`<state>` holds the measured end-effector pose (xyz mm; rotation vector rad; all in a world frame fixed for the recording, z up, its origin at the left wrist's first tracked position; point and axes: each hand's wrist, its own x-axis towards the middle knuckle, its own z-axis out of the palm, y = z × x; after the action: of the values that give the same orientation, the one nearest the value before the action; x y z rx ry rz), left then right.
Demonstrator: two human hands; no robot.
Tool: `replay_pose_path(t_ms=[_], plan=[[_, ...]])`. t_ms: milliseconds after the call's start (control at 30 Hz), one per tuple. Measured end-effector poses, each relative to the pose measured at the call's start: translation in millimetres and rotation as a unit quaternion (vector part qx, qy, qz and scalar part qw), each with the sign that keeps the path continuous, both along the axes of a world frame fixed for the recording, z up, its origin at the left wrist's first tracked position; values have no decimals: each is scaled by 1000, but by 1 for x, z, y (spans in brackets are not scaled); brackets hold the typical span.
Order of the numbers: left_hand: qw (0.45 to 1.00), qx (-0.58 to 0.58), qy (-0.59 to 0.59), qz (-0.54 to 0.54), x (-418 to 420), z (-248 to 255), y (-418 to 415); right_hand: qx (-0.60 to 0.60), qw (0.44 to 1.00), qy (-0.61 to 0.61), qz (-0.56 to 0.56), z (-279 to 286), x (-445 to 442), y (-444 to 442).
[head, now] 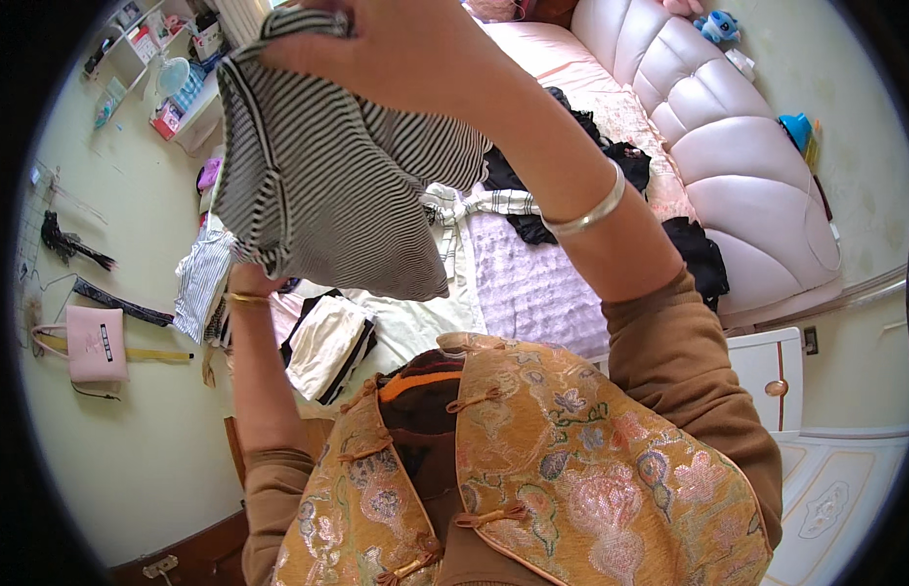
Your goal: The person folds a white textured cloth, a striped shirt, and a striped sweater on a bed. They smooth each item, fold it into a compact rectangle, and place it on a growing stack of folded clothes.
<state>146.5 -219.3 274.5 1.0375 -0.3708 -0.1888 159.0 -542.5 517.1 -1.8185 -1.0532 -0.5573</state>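
Note:
A black-and-white striped garment [337,183] is held up in the air, spread between both hands. My right hand [381,55], with a silver bangle on the forearm, pinches its upper edge at the top of the view. My left hand [255,275], below a gold bangle, grips the garment's lower left corner; its fingers are partly hidden by the cloth. Beneath the raised cloth, a folded cream-and-black garment [328,343] lies on the bed [410,315]. A white garment with black lines [491,201] lies farther back, partly covered from view.
Black clothes [630,165] lie across the bed near the padded headboard [747,146]. A blue-striped garment [201,282] is at the left. A pink bag [97,343] hangs on the left wall, with shelves [135,58] above. A white cabinet [762,373] stands at the right.

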Motion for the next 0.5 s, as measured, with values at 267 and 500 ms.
replay_pose_path(t_ms=[267,500], plan=[[988,-7,76,138,-26,43,-96,-84,989,-73,-103,-2,63,6],[990,-32,51,127,-65,51,-41,-98,929,283,216,-34,73,6]])
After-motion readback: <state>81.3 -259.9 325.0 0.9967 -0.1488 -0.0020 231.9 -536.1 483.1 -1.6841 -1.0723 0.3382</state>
